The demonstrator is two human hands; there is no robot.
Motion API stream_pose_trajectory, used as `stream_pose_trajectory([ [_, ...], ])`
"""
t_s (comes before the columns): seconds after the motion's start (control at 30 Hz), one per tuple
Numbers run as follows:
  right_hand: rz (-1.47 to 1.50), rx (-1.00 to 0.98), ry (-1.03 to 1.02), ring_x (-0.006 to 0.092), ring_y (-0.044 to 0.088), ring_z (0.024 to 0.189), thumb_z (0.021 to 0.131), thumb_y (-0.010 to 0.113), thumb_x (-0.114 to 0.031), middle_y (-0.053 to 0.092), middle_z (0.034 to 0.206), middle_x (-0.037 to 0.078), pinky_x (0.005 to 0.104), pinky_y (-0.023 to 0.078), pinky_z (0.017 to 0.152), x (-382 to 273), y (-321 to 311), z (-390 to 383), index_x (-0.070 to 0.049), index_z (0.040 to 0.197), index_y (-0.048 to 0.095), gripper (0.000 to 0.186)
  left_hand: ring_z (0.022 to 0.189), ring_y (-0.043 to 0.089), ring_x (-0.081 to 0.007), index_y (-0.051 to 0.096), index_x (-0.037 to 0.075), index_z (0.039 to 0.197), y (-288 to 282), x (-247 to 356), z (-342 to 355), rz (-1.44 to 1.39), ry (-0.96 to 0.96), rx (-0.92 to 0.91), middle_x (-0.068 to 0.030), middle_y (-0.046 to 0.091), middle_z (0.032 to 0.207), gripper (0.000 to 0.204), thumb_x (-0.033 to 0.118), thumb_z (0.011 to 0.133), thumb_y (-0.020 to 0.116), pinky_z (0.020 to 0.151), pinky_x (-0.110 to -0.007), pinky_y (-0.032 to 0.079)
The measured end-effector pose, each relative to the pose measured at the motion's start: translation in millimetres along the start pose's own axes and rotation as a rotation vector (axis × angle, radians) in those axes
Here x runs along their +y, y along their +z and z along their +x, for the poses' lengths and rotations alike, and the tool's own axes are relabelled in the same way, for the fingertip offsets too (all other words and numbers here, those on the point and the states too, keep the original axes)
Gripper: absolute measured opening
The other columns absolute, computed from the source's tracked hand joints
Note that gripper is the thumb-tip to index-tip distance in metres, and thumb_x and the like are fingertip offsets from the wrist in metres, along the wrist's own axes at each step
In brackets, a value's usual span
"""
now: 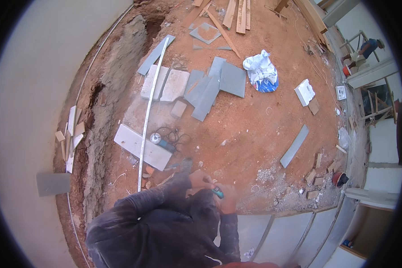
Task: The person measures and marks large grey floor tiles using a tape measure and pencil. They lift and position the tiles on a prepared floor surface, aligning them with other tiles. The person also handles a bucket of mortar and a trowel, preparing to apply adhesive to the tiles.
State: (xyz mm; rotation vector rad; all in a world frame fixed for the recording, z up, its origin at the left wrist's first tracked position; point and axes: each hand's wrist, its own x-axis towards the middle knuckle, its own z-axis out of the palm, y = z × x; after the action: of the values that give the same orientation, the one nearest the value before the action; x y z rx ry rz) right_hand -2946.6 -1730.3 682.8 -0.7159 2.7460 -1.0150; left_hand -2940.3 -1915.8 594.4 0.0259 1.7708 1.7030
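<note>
Near the lower middle of the head view, my left hand (200, 179) has its fingers pinched together at the tip of my right hand's grip; what is in them is too small to make out. My right hand (228, 201) is closed on a small green object (218, 192), held over my dark-clothed knee. Just beyond my hands, an angle grinder (165, 144) with its cord lies beside a long pale slab (134, 143). A long white straightedge (148, 112) runs across that slab and over two pale blocks (173, 89) farther forward.
Grey tiles (231, 80), wooden planks (243, 15) and a crumpled white-and-blue bag (260, 71) lie on the reddish dirt. A trench (102, 102) runs along the left wall. At right, a red bucket (339, 178) stands by a doorway; another person (366, 49) is beyond an opening.
</note>
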Motion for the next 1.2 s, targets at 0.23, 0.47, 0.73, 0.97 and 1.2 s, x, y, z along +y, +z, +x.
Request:
stream_pose_trajectory([
  [0.23, -0.059, -0.076, -0.052, 0.0300, 0.052, 0.080, 0.060, 0.067, -0.006, 0.056, 0.081, 0.009, 0.0384, 0.042, 0.072, 60, -58, 151, -0.011, 0.092, 0.062, 0.033, 0.066, 0.060, -0.0110, 0.049, 0.005, 0.077, -67, 72, 108, -0.426, -0.154, 0.143, -0.0048, 0.061, 0.071, 0.028, 0.017, 0.074, 0.074, 0.059, -0.022, 0.046],
  [0.47, 0.005, -0.246, -0.146, 0.0306, 0.053, 0.080, 0.064, 0.069, -0.010, 0.056, 0.083, 0.011, 0.0392, 0.043, 0.070, 202, -93, 386, -0.006, 0.098, 0.056, 0.037, 0.068, 0.062, -0.0122, 0.048, 0.005, 0.080, -174, 98, 267, -0.596, 0.014, 0.683, -0.0041, 0.061, 0.075, 0.018, 0.010, 0.081, 0.066, 0.063, -0.023, 0.050],
  [0.73, 0.222, -0.621, -0.287, 0.0318, 0.054, 0.080, 0.065, 0.069, -0.010, 0.055, 0.083, 0.013, 0.0406, 0.043, 0.068, 304, -111, 653, -0.007, 0.107, 0.050, 0.046, 0.084, 0.060, -0.0161, 0.051, 0.006, 0.104, -220, 228, 479, -1.095, -0.244, 1.224, -0.0080, 0.059, 0.094, 0.026, 0.028, 0.091, 0.053, 0.072, -0.030, 0.050],
  [0.97, 0.228, -0.925, -0.228, 0.0297, 0.056, 0.086, 0.066, 0.067, -0.010, 0.058, 0.089, 0.013, 0.0386, 0.045, 0.073, 312, -120, 702, -0.007, 0.112, 0.049, 0.049, 0.093, 0.055, -0.0166, 0.049, 0.006, 0.112, -211, 285, 561, -1.701, 0.030, 1.256, -0.0070, 0.056, 0.103, 0.032, 0.029, 0.090, 0.051, 0.079, -0.030, 0.045],
  [1.2, 0.375, -1.135, 0.035, 0.0276, 0.062, 0.083, 0.074, 0.066, -0.019, 0.063, 0.090, 0.016, 0.0359, 0.049, 0.073, 385, -66, 818, -0.001, 0.105, 0.053, 0.038, 0.079, 0.060, -0.0237, 0.045, 0.006, 0.112, -263, 217, 565, -1.669, -0.178, 1.337, -0.0127, 0.058, 0.085, 0.037, 0.031, 0.086, 0.053, 0.071, -0.039, 0.052],
])
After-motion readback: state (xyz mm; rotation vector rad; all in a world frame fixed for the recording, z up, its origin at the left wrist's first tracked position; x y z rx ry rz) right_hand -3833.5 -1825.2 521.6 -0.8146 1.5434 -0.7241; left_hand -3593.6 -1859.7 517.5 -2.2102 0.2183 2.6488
